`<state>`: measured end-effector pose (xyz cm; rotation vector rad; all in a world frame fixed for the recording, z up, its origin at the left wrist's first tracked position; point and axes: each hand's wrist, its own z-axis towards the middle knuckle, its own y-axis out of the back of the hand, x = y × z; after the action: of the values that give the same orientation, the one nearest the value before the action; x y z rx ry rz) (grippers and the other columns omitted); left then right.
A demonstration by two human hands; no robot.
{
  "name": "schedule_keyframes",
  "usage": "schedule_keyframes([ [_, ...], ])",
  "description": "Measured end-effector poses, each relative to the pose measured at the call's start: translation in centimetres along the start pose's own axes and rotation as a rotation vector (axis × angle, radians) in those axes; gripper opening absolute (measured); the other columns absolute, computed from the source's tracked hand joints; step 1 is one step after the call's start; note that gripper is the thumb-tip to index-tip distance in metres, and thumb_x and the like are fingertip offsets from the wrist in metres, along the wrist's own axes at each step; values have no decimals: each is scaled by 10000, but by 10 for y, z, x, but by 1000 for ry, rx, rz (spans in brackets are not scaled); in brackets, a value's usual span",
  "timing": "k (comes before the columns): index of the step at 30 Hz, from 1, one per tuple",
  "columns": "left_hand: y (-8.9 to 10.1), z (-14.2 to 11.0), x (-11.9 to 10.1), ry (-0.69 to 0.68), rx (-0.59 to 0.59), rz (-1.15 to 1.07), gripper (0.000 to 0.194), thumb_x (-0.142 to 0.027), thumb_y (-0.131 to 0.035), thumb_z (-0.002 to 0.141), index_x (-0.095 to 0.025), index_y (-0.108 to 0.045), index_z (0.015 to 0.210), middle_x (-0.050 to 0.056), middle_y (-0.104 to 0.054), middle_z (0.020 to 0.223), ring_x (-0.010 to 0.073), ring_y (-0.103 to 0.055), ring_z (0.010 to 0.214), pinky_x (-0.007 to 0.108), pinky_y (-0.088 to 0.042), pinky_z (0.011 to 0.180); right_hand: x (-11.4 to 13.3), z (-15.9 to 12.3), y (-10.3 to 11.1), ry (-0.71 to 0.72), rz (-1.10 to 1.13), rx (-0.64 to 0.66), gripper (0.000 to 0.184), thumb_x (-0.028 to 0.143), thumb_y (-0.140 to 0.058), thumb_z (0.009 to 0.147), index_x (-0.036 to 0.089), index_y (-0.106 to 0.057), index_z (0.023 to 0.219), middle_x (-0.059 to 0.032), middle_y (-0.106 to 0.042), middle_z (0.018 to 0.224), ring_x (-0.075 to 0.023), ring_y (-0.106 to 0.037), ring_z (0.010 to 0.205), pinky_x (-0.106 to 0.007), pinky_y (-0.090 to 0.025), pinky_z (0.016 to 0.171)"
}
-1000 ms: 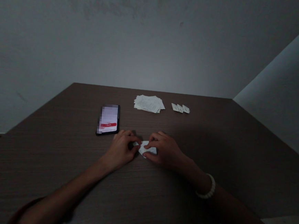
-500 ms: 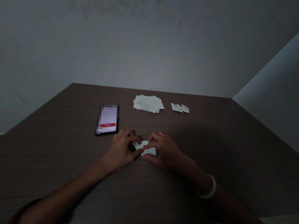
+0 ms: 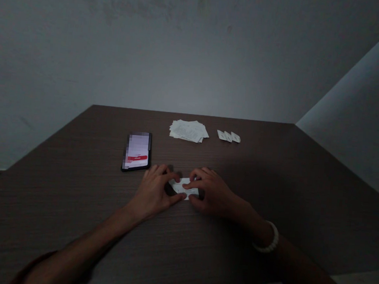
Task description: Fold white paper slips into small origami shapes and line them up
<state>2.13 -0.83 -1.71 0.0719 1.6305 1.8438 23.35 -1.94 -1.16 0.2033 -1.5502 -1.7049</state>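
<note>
A small white piece of printed paper (image 3: 179, 187) lies on the table between my hands, partly hidden by my fingers. My left hand (image 3: 155, 187) grips its left side, with the thumb at the near edge and the index finger at the far edge. From the right, my right hand (image 3: 211, 192) holds the other side, one finger pressing on the paper's face and the thumb low at the near edge. The print is too small to read.
A lit phone (image 3: 136, 152) lies left of my hands. Farther back is a loose pile of printed paper slips (image 3: 188, 131), with three small folded papers (image 3: 229, 137) to its right. The brown table (image 3: 112, 118) meets the wall behind.
My left thumb has slid a little to the right along the paper's near edge. My right fingers have shifted slightly, and the paper's visible outline differs a little.
</note>
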Motion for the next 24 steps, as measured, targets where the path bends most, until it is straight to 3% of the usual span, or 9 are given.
schedule_keyframes([
  [9, 4, 2, -2, 36, 30, -97, 191, -295, -696, 758, -255, -699, 945, 37, -564, 953, 252, -506, 934, 403, -383, 823, 2, -1, 1, 18, -43, -12, 226, 335, -621, 850, 234, -694, 1039, -56, -581, 1005, -199, -489, 931, -341, -377, 810],
  [16, 9, 3, 5, 10, 47, -126, 174, -281, -703, 757, -269, -704, 930, 29, -568, 981, 247, -501, 960, 406, -377, 841, 3, -2, 1, 179, -144, -24, 190, 342, -587, 875, 216, -687, 978, -67, -623, 1018, -217, -501, 926, -369, -382, 807],
  [24, 9, 3, 14, -12, 9, -159, 186, -252, -724, 732, -267, -706, 916, 19, -579, 988, 240, -517, 981, 417, -376, 878, 5, -6, 4, 334, -112, 69, 295, 159, -534, 854, 250, -632, 1117, -51, -606, 1206, -213, -514, 1050, -376, -422, 877],
])
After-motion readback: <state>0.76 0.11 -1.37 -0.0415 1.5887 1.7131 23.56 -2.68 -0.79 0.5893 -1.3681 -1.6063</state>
